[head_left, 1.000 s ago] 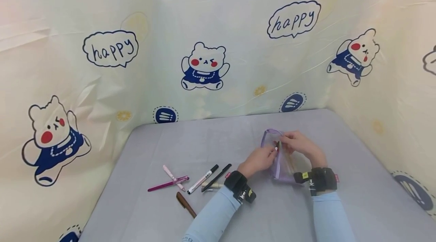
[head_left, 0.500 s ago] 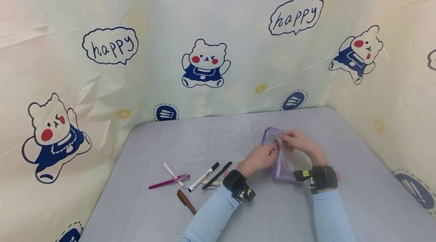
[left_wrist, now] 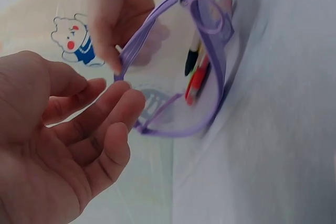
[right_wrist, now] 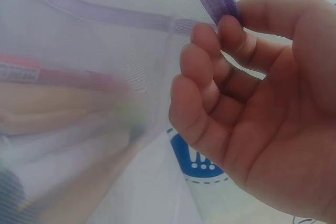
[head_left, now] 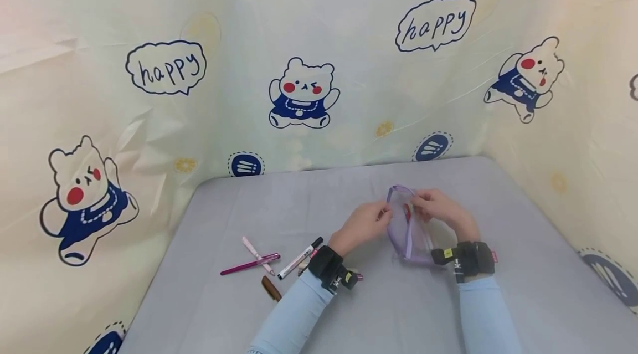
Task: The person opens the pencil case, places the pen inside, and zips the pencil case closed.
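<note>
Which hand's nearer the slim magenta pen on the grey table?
Left: the left hand is right of and beyond the magenta pen; the right hand, farther right, pinches the purple-trimmed mesh pouch.

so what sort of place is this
Perhaps a makeshift recording booth: cartoon-print sheets hang behind and on both sides of a grey table, and the person wears small cameras strapped to both wrists.

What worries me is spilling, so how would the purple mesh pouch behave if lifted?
The pouch is probably floppy, given its thin, see-through mesh, pinched at the purple rim by the right hand. It is likely fairly light, holding slim pens. Those pens might slide out if it tips, since it gapes open.
</note>
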### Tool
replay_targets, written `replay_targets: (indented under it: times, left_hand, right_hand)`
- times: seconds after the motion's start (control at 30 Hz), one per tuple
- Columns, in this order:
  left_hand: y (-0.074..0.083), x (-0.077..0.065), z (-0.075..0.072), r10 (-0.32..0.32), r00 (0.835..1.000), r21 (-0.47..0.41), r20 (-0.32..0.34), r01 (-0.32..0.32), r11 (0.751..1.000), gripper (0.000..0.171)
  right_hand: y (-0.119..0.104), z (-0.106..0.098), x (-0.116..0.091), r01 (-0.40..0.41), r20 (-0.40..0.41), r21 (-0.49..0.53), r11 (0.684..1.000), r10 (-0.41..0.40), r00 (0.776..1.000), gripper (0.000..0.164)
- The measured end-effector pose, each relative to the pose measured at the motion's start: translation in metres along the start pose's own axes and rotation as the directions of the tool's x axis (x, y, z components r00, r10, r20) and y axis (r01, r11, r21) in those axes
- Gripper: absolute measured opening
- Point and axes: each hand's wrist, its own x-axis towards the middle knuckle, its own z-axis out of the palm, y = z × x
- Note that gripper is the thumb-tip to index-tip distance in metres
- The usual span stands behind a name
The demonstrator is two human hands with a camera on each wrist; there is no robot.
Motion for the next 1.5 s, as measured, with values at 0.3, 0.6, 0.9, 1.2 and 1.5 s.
replay_targets:
  times: [0.3,0.6,0.9,1.2,1.5]
  left_hand:
    - [-0.018,-0.017,-0.018,-0.025,0.996,0.011,0.088,0.024,1.0,0.019]
    - [-0.038,-0.037,-0.037,-0.016,0.996,0.067,0.088,0.01,0.998,0.019]
    - [-0.049,-0.059,-0.054,-0.049,0.99,0.136,0.132,0.031,0.99,0.017]
    - [-0.047,-0.075,-0.058,-0.045,0.972,0.12,0.231,0.017,0.993,0.013]
    - [-0.058,-0.086,-0.052,-0.049,0.956,0.075,0.289,0.029,0.997,0.021]
  right_hand:
    - [-0.001,0.005,-0.001,-0.008,0.002,-0.013,1.0,0.008,1.0,0.027]
    - [0.0,0.004,0.0,0.0,0.002,-0.015,1.0,0.0,1.0,0.027]
    - [0.0,0.002,0.0,-0.01,-0.01,-0.017,1.0,0.01,1.0,0.026]
    - [0.001,0.002,0.0,-0.008,0.0,-0.01,1.0,0.008,1.0,0.027]
    - [0.002,0.003,-0.002,-0.009,-0.004,-0.004,1.0,0.009,1.0,0.027]
